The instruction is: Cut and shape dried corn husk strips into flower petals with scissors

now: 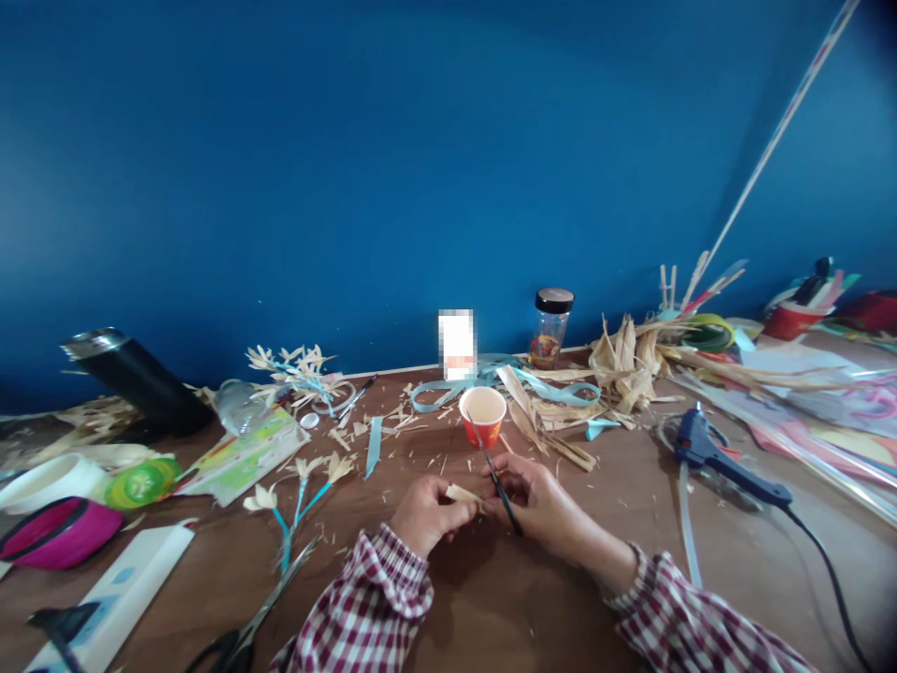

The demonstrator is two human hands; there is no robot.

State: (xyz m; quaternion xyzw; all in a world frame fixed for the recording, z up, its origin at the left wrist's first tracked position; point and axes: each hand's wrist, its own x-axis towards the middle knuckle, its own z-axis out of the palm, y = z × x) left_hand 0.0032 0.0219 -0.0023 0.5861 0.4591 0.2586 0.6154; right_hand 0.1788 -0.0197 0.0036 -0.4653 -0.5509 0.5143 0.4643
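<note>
My left hand (429, 516) pinches a small pale strip of corn husk (463, 495) between thumb and fingers. My right hand (536, 500) is closed around a slim dark tool (502, 491); its thin end points up and away, in front of the cup, and whether it is tweezers is not clear. The right fingertips meet the near end of the husk strip. Just beyond both hands stands a red paper cup (483, 432) with a pale inside. Left of my hands lie husk flowers (298, 505) on blue stems and black-handled scissors (245, 637).
A blue glue gun (729, 460) with its cord lies at right. Dry husks (627, 360), a lidded jar (552, 329) and blue ribbon (438, 394) sit toward the blue wall. A tilted black flask (144, 379) and green tape (144, 482) are at left. Husk scraps litter the table.
</note>
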